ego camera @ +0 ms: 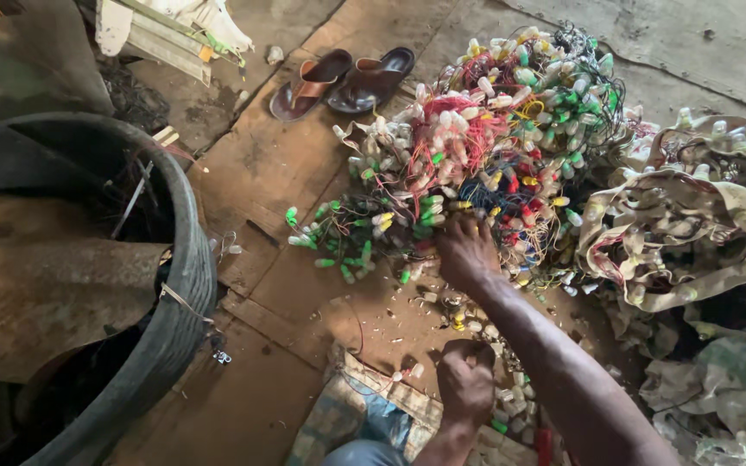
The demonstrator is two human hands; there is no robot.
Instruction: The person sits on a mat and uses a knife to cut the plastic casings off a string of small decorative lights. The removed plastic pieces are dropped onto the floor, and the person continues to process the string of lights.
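- Worn wooden floorboards [278,173] fill the background, with an old rubber tyre [185,285] at far left and brown sandals [343,80] up top.
- Left hand [465,382] is seen closed into a fist, low and near; whether anything's pinched inside can't be told.
- Right hand [466,252] is reached further out, fingers buried in the tangled pile of small coloured bulbs and wires [485,147], which spreads away up and rightward.
- Fingertips are hidden by wires; crumpled plastic strips [692,216] are cut off at right.
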